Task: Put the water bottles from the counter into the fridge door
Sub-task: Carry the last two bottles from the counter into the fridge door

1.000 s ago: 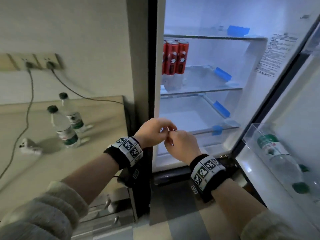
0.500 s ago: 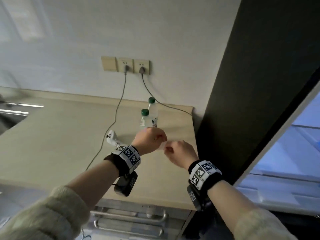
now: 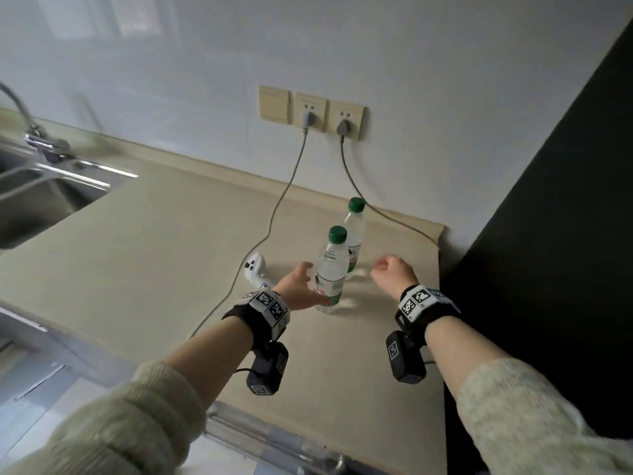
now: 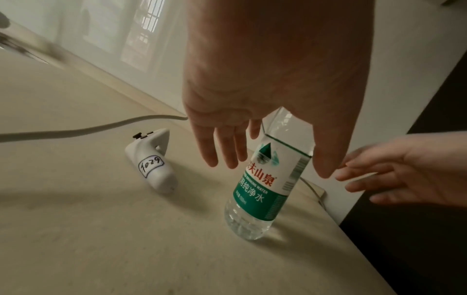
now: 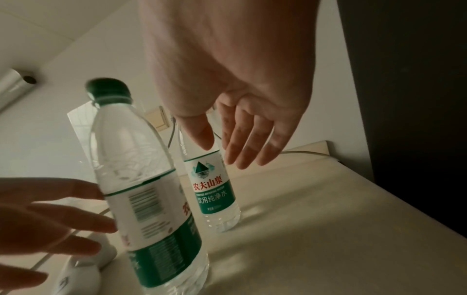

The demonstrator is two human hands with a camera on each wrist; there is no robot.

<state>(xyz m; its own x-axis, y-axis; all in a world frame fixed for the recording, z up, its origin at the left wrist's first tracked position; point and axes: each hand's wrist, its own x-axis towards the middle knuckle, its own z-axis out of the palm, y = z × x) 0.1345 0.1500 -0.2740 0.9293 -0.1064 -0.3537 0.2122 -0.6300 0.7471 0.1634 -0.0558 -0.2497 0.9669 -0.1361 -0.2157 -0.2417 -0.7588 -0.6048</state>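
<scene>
Two clear water bottles with green caps stand on the beige counter near its right end. The near bottle is in front of the far bottle. My left hand is spread open just left of the near bottle, fingers and thumb either side of it without gripping. My right hand hovers open to the right of both bottles, close to the far one, holding nothing. The fridge door is out of view.
A white controller lies left of the bottles. Two cables run from wall sockets across the counter. A steel sink is at far left. The fridge's dark side borders the counter on the right.
The view swung from the open fridge to the counter. My hands, held together before, have parted, opened and reached forward to the two bottles.
</scene>
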